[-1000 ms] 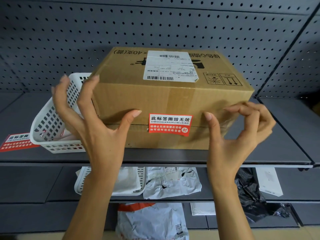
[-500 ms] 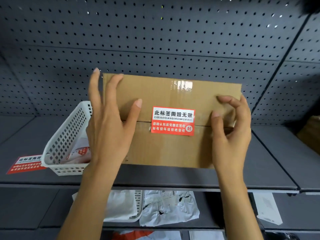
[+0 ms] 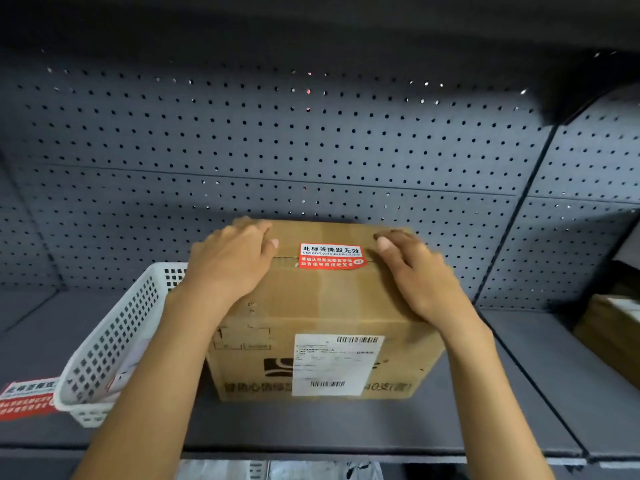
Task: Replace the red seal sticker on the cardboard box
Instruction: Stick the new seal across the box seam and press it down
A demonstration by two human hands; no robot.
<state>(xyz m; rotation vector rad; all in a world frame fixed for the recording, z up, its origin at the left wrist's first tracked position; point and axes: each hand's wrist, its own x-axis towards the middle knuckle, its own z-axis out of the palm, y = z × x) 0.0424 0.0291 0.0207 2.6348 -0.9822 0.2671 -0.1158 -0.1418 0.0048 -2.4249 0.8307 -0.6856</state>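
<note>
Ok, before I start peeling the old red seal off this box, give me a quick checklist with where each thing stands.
1. Cardboard box resting on the shelf: ok.
2. Red seal sticker facing up and uncovered: ok.
3. Left hand and right hand flat on the box top, either side of the sticker: ok.
4. A sticker corner already lifted for peeling: cannot tell.
5. Replacement at hand: a red sticker lies on the shelf left of the white basket: ok.
6. Seam under the sticker closed: ok.
</note>
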